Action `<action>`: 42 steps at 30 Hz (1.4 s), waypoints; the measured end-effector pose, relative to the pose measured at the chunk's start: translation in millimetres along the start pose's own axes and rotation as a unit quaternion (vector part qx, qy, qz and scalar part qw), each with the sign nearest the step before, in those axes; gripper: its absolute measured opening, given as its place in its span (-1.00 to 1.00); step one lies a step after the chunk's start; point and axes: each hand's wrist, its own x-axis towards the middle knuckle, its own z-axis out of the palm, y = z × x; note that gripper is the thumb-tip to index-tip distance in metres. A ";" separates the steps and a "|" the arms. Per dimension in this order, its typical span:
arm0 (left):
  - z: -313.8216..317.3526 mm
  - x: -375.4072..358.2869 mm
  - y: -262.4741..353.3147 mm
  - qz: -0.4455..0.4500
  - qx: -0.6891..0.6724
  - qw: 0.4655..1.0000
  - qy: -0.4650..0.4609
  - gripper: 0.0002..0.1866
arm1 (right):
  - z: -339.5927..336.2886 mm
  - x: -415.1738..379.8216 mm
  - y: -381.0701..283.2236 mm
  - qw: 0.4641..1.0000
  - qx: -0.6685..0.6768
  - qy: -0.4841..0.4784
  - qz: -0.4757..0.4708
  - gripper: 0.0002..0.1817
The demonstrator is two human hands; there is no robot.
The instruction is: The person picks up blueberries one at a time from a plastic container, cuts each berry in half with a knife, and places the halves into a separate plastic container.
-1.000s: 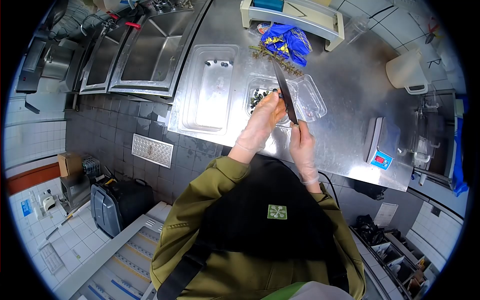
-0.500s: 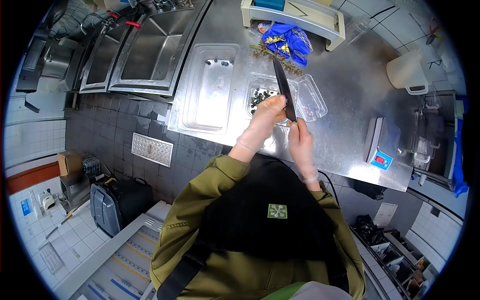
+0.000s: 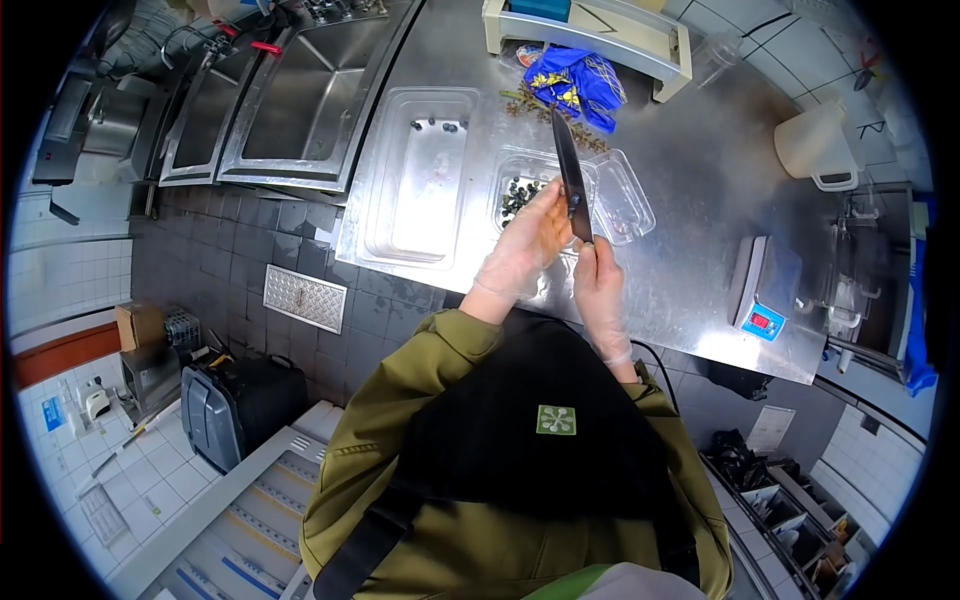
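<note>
My right hand (image 3: 600, 285), in a clear glove, is closed around the handle end of a dark-bladed knife (image 3: 568, 160) that points away from me. My gloved left hand (image 3: 530, 240) is beside the blade, its fingers stretched out and the palm partly turned up. At the blade's side, by the left fingertips, is a small dark spot, perhaps a piece of fruit. Below the hands stands a clear plastic container (image 3: 497, 190) holding several dark round fruits (image 3: 520, 193) that look like grapes. Its clear lid (image 3: 625, 200) lies open to the right.
A large clear tub (image 3: 415, 190) with several dark fruits stands left. Bare stems (image 3: 575, 128) and a blue bag (image 3: 580, 85) lie at the back, before a cream stand (image 3: 600, 45). A scale (image 3: 765, 300) and white pitcher (image 3: 815, 145) are right; sinks (image 3: 305, 110) are left.
The left fingers have unfolded from their grip at the blade and now extend alongside it. The knife has shifted slightly, still in the right hand.
</note>
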 end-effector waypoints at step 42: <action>9.9 -0.8 -3.8 0.076 0.104 0.991 0.028 -0.68 | 7.3 13.3 4.5 1.000 -0.017 0.011 0.002 -0.80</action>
